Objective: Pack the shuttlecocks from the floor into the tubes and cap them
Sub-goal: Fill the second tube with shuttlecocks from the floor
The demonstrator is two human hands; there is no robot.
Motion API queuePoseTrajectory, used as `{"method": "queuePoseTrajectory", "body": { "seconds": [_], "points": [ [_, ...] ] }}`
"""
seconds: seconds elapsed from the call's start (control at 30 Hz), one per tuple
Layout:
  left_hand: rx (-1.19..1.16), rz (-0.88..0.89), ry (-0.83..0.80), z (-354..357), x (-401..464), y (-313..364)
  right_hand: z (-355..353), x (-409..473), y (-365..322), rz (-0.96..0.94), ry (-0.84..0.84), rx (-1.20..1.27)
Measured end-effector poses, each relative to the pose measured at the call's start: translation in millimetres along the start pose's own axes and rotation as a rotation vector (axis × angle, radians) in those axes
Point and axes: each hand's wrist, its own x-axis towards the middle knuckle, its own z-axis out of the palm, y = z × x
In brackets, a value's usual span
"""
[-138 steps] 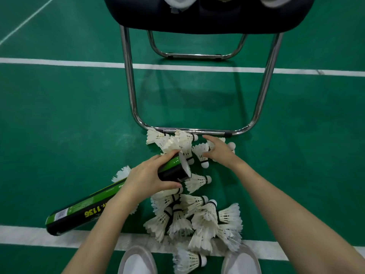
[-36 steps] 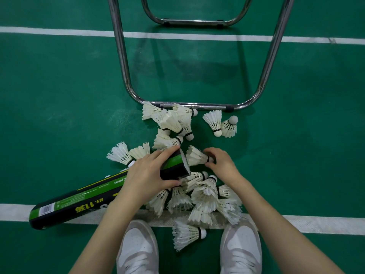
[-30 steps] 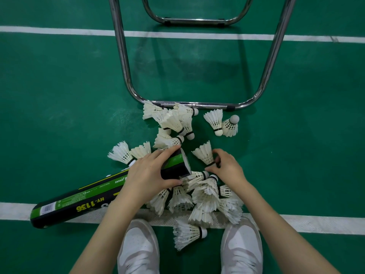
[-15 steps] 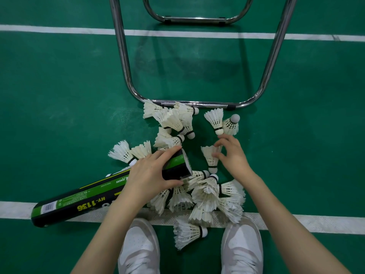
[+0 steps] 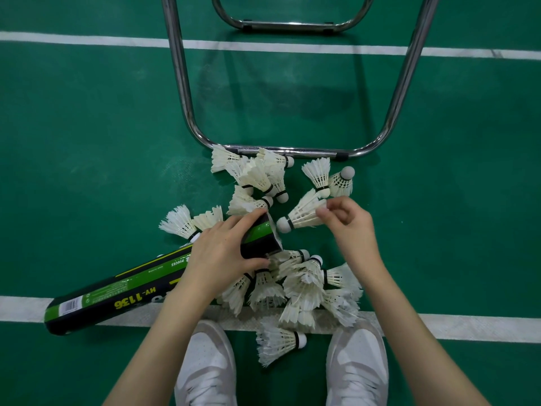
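A long black-and-green tube (image 5: pixel 123 291) lies slanted on the green floor, its open mouth at the upper right. My left hand (image 5: pixel 225 253) grips the tube just behind that mouth. My right hand (image 5: pixel 348 224) pinches the feather end of a white shuttlecock (image 5: pixel 303 215), whose cork points left, right at the tube's mouth. Several more shuttlecocks lie in a pile (image 5: pixel 304 285) below the mouth, a cluster (image 5: pixel 257 174) sits by the chair rail, a pair (image 5: pixel 328 177) lies beyond my right hand, and two (image 5: pixel 190 221) lie left of the tube.
A chrome chair frame (image 5: pixel 281 149) stands right behind the shuttlecocks, its legs rising on both sides. My two white shoes (image 5: pixel 205 367) sit at the bottom edge, a lone shuttlecock (image 5: pixel 278 342) between them. White court lines (image 5: pixel 439 326) cross the floor.
My right hand has picked a shuttlecock from the floor, turned it cork-first and brought it to the tube's mouth. The left hand and tube have stayed put.
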Motion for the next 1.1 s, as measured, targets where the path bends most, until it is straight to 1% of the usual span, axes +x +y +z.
{"method": "queuePoseTrajectory", "body": {
  "seconds": [0.1,0.23,0.3,0.4,0.5,0.73,1.03,1.1],
  "points": [
    [0.012,0.003,0.002,2,0,0,8,-21,-5,0.015,-0.090,0.093],
    [0.007,0.018,0.020,6,-3,1,28,-44,-1,0.037,-0.222,0.100],
    [0.009,0.022,0.031,7,-4,3,35,-51,3,0.017,-0.263,0.067],
    [0.019,0.028,0.041,8,-5,5,40,-55,5,-0.031,-0.268,-0.004],
    [0.022,0.036,0.056,8,-6,7,42,-55,4,-0.042,-0.245,-0.012],
    [0.038,0.061,0.070,8,-7,10,40,-52,5,0.000,-0.229,0.031],
    [0.037,0.075,0.047,12,-8,10,39,-56,9,0.052,-0.392,0.148],
    [0.033,0.080,0.046,12,-8,10,38,-55,11,0.053,-0.439,0.144]
  ]
}}
